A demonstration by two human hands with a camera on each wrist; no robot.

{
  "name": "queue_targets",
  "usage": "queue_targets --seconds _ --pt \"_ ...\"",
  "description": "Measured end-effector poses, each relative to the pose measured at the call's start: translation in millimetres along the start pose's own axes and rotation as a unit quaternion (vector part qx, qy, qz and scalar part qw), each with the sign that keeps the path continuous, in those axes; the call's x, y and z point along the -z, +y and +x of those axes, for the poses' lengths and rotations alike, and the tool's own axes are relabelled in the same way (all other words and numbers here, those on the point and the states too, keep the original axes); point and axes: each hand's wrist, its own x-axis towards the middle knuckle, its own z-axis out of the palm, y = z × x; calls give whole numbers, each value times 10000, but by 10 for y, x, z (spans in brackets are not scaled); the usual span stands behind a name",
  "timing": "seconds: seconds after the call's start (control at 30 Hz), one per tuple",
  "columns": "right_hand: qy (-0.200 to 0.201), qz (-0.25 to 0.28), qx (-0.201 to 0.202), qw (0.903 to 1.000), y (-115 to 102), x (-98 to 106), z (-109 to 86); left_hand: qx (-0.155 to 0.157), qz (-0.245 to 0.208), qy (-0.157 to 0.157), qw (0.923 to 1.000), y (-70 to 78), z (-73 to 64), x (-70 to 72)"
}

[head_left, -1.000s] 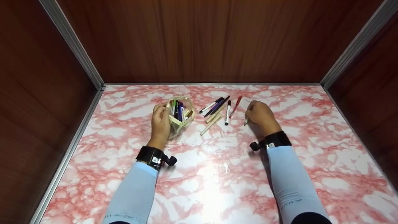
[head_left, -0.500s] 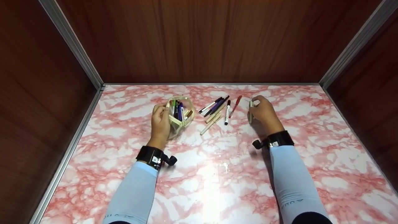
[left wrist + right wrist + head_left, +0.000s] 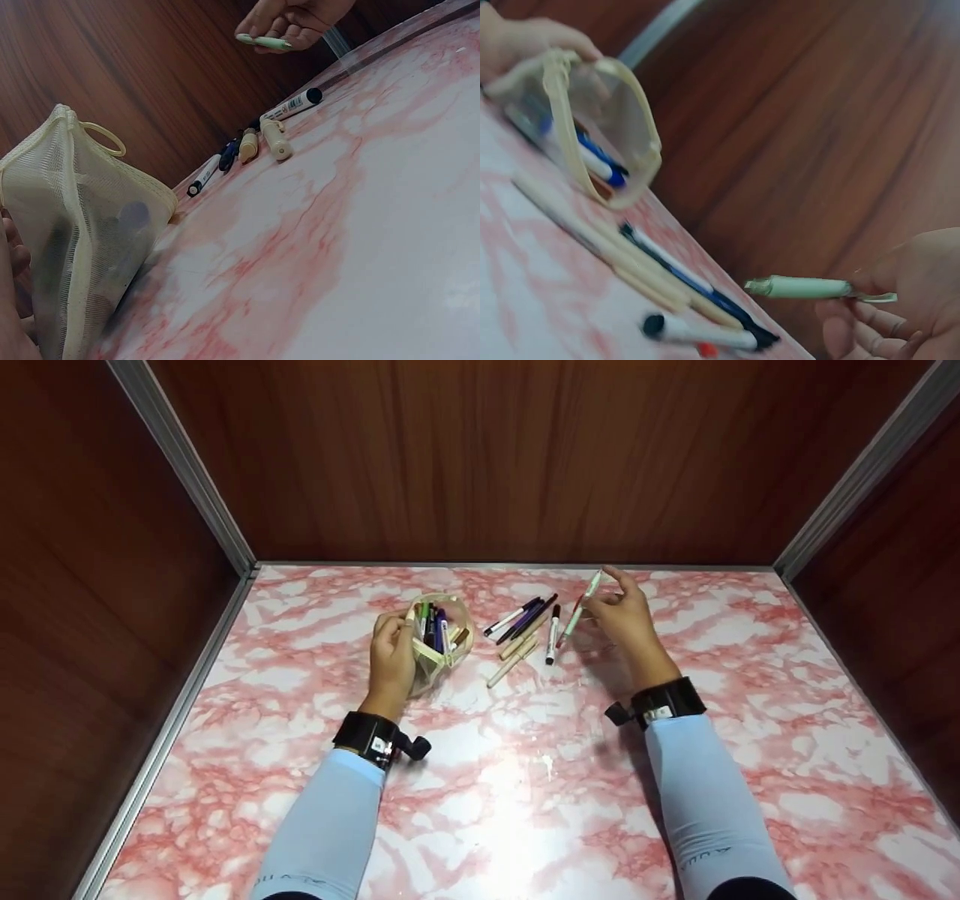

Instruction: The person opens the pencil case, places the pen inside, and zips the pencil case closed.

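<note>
Spreading across the lower frame, the red-and-white tabletop (image 3: 480, 802) is carrying everything. Sleeved arms (image 3: 322, 817) are reaching up from the bottom edge, well apart. Left of centre, the left hand (image 3: 391, 656) is gripping the side of an open mesh pouch (image 3: 112, 232), which is holding stowed pens (image 3: 440, 631). Right of centre, the right hand (image 3: 625, 616) is pinching a pale green pen (image 3: 810, 287) above the tabletop. Between the hands, a white marker (image 3: 553, 639), beige pens (image 3: 510, 667) and dark pens (image 3: 528, 619) are lying; a thin red pen (image 3: 577, 603) is partly disappearing behind the green one in the head view.
</note>
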Motion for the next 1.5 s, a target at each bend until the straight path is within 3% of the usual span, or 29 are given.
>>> queue_targets --seconds 0.23,0.37,0.6,0.83,1.0,1.2,1.37,1.5 --pt "167 1180 75 9928 -39 -490 -42 30 -60 52 10000 -34 -10 6" --pt "57 1495 156 9886 -58 -874 -76 32 -33 34 10000 -44 -16 11" --pt "-216 1263 257 9914 -108 -1502 -175 -7 -23 15 10000 -32 -22 2" --pt "-693 607 148 9956 -128 -1880 -276 -130 87 37 9999 -56 -13 -10" --pt "-1225 551 211 9907 -172 -2033 -317 -95 103 37 9999 -48 -5 -8" --pt "-1715 -398 534 9829 -262 -2088 -350 -39 167 50 9998 -23 -8 10" --pt "-1728 -646 534 9814 -297 -1900 -331 0 198 1 9998 -20 -9 20" --pt "-1395 -895 627 9842 -239 -1613 -228 -24 183 -5 9998 -25 -4 32"
